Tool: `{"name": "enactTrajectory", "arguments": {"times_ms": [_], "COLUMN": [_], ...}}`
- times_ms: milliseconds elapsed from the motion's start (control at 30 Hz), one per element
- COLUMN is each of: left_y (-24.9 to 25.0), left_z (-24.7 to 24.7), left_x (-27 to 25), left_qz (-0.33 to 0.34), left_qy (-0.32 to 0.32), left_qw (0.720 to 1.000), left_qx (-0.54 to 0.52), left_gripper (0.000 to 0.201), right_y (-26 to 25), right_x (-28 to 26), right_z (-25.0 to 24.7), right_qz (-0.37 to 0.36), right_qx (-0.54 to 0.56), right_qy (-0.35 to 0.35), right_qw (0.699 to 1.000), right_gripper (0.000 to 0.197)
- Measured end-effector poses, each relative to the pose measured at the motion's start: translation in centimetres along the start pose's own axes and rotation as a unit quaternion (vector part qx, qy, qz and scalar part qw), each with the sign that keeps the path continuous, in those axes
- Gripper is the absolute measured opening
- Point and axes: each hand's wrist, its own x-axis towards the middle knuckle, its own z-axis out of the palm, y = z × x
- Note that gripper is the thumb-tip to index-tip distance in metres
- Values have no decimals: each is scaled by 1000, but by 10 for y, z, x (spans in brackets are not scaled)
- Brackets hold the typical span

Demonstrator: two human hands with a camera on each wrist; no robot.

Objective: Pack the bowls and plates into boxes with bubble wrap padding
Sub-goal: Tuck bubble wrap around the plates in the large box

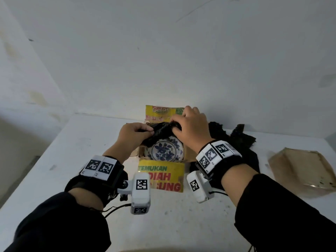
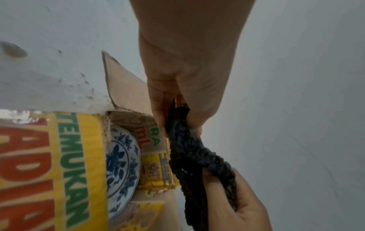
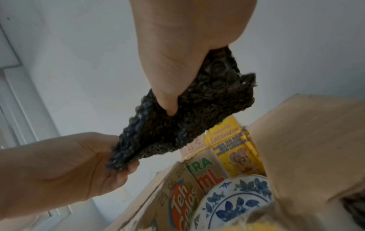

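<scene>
A blue-and-white floral plate [image 1: 166, 150] [image 2: 120, 168] [image 3: 235, 201] lies inside an open yellow-printed cardboard box [image 1: 161, 176] [image 2: 49, 156] [image 3: 177, 193] on the white table. Above the box I hold a piece of black bubble wrap [image 1: 160, 130] [image 2: 185, 150] [image 3: 177, 125] stretched between both hands. My left hand [image 1: 135, 132] [image 2: 181, 121] [image 3: 110, 164] pinches its left end. My right hand [image 1: 185, 124] [image 2: 223, 192] [image 3: 169, 107] pinches the right end, the thumb pressed into the wrap. The wrap covers the plate's far edge in the head view.
More black bubble wrap [image 1: 236, 139] lies in a heap on the table right of the box. A flattened brown cardboard piece [image 1: 301, 170] sits at the far right. The white table [image 1: 76, 153] ends against a white wall [image 1: 163, 51] behind the box.
</scene>
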Motion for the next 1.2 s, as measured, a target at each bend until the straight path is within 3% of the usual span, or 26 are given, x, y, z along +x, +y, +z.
{"name": "enactTrajectory", "arguments": {"times_ms": [167,300,467,600,733,833,1000,1200], "left_y": [-25,-46,-70,-79,-84,-95,-103,-112], "left_z": [-20,-29,-22,-9,-1,2,3,12], "left_x": [20,25,21,15,14,13,16,13], "left_qz": [-31,-30,-42,-37,4,40,53,75], "left_qy": [-32,-27,-110,-174,-150,-127,-122,-103], "left_qw": [998,992,974,961,970,981,982,989], "left_qx": [-51,-116,-195,-210,-191,-139,-132,-72], "left_gripper": [13,20,50,54,43,43,42,64], "right_y": [-21,-24,-34,-51,-57,-58,-56,-57], "right_x": [16,27,35,39,37,28,21,21], "right_z": [28,43,59,75,97,109,119,126], "right_qz": [60,148,206,261,299,278,168,100], "right_qx": [6,43,68,229,322,316,131,38], "right_qy": [-49,-113,-154,-202,-214,-250,-322,-397], "right_qw": [997,982,964,916,873,872,922,912], "right_gripper": [46,39,32,34,37,42,50,64]}}
